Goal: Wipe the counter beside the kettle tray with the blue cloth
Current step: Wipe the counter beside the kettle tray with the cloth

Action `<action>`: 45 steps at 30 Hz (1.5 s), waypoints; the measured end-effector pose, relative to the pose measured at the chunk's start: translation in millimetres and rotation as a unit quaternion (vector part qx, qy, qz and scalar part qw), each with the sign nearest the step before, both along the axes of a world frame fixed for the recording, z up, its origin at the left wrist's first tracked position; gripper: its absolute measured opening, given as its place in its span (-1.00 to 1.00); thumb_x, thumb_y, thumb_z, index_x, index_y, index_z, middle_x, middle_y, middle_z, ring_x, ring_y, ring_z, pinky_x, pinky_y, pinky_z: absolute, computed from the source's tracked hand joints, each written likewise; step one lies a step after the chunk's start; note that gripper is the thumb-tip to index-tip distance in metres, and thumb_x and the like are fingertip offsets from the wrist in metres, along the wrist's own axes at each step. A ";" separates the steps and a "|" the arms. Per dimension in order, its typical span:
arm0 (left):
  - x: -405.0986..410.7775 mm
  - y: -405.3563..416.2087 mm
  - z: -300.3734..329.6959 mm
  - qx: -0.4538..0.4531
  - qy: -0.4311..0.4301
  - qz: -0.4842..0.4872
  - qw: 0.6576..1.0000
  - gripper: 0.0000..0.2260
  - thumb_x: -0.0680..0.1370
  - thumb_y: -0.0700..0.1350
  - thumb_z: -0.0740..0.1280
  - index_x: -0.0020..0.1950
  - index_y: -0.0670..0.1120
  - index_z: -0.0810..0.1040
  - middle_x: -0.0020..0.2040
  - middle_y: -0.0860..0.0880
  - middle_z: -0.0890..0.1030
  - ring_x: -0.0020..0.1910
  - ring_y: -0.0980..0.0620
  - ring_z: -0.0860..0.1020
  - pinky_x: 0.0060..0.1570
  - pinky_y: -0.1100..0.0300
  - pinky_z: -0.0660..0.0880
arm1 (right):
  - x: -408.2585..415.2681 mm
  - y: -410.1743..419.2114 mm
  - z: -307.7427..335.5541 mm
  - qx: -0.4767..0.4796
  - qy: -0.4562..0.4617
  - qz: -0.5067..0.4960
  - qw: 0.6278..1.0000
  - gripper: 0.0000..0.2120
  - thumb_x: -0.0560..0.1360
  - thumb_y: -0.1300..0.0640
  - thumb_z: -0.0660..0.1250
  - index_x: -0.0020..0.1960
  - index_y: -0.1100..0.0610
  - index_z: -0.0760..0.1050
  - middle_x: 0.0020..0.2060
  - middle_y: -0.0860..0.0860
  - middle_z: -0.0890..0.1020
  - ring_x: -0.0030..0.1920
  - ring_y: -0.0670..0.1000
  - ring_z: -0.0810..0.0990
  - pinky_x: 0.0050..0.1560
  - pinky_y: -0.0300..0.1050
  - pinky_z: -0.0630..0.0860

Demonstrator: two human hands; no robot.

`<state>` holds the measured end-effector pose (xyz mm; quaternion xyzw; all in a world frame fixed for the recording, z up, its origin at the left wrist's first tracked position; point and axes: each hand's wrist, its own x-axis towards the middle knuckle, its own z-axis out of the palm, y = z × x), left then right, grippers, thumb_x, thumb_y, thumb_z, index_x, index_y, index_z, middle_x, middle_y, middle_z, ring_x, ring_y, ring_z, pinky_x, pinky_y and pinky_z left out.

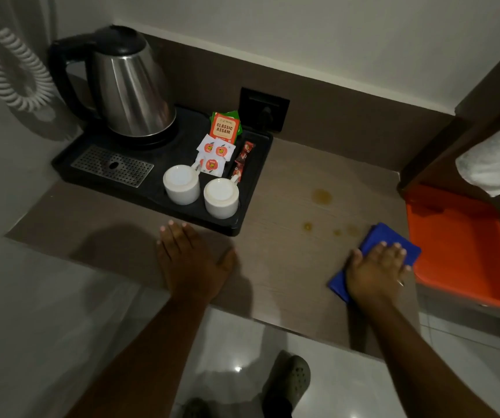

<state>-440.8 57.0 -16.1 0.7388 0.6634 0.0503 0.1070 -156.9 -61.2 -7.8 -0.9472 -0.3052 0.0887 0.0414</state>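
Dim corner, pale walls, brown counter (288, 267) running from the left wall to a dark side panel on the right. Black tray (251, 188) at back left, carrying kettle (131, 92), two upturned cups (182, 184), sachets (215, 155). Orange tray (466, 251) at the right end, overhanging the front edge a little.

Wiping barely begun, by the look of it. Right hand (375, 273) flat, fingers spread, pressing the folded cloth (393, 239) onto the counter near the front edge, just beside the orange tray. Left hand (191, 260) flat and empty, fingers wide, braced on the counter just in front of the black tray, fingertips close to its rim. Amber stains (321, 196) untouched: one large blot farther back, smaller drops just left of the cloth.

Next move, probably: slide the cloth left over the small drops, then back toward the big blot, with steady downward pressure.

Open room: a bare strip between the two trays, reaching back to the dark upstand with its socket (265, 108). Limits: black tray rim on the left, orange tray on the right, upstand behind, front edge dropping to the tiled floor. Long strokes best kept front-to-back; sideways strokes short, to avoid nudging either tray.
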 end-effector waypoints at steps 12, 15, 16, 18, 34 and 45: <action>-4.1 2.1 -2.6 -0.001 -0.001 -0.006 1.000 0.04 0.42 0.50 0.14 0.56 -0.31 0.09 0.60 -0.36 0.10 0.60 -0.34 0.05 0.55 -0.25 0.03 | -10.2 -69.1 -8.2 0.028 0.030 0.292 0.956 -0.39 0.57 -0.26 -0.18 0.53 -0.02 -0.11 0.54 -0.02 -0.04 0.54 -0.03 -0.09 0.50 0.01 -0.11; -0.5 3.5 -0.8 -0.005 -0.007 0.005 1.000 0.04 0.42 0.49 0.14 0.57 -0.31 0.06 0.60 -0.37 0.06 0.60 -0.35 0.01 0.55 -0.26 0.00 | 27.1 -47.6 -2.4 0.036 -0.003 0.159 0.987 -0.40 0.61 -0.16 -0.08 0.53 0.14 -0.05 0.55 0.13 0.02 0.54 0.10 -0.02 0.52 0.15 -0.03; 1.1 3.9 -0.3 -0.010 -0.003 0.007 1.000 0.04 0.43 0.49 0.13 0.58 -0.31 0.04 0.61 -0.37 0.04 0.60 -0.36 0.00 0.55 -0.26 -0.02 | 30.4 -30.2 0.0 0.032 -0.008 0.112 0.993 -0.40 0.61 -0.12 -0.07 0.53 0.19 -0.04 0.55 0.19 0.03 0.54 0.16 -0.01 0.52 0.19 -0.01; 2.6 4.4 0.1 -0.018 0.013 0.003 1.000 0.04 0.44 0.50 0.09 0.59 -0.29 -0.01 0.61 -0.38 -0.01 0.60 -0.37 -0.04 0.55 -0.27 -0.05 | 17.2 13.4 4.1 0.018 0.006 0.022 1.000 -0.38 0.61 -0.11 -0.07 0.53 0.24 -0.06 0.54 0.25 0.00 0.54 0.23 -0.03 0.51 0.21 -0.03; 1.7 -0.1 2.1 -0.017 -0.014 0.058 0.998 0.11 0.40 0.52 0.13 0.59 -0.33 0.00 0.61 -0.38 0.03 0.62 -0.32 0.01 0.58 -0.21 -0.03 | 16.4 -36.3 -3.0 0.020 0.048 0.294 0.954 -0.30 0.52 -0.34 -0.15 0.54 -0.01 -0.12 0.55 0.00 -0.07 0.54 -0.01 -0.11 0.52 0.09 -0.10; 1.6 2.6 -1.4 -0.015 -0.003 0.055 0.998 0.13 0.36 0.53 0.05 0.57 -0.35 0.03 0.59 -0.41 0.08 0.60 -0.36 0.04 0.55 -0.26 -0.02 | -38.1 62.3 -7.0 0.035 0.031 0.168 0.985 -0.33 0.59 -0.19 -0.10 0.54 0.19 -0.13 0.55 0.15 -0.11 0.55 0.16 -0.14 0.51 0.10 -0.19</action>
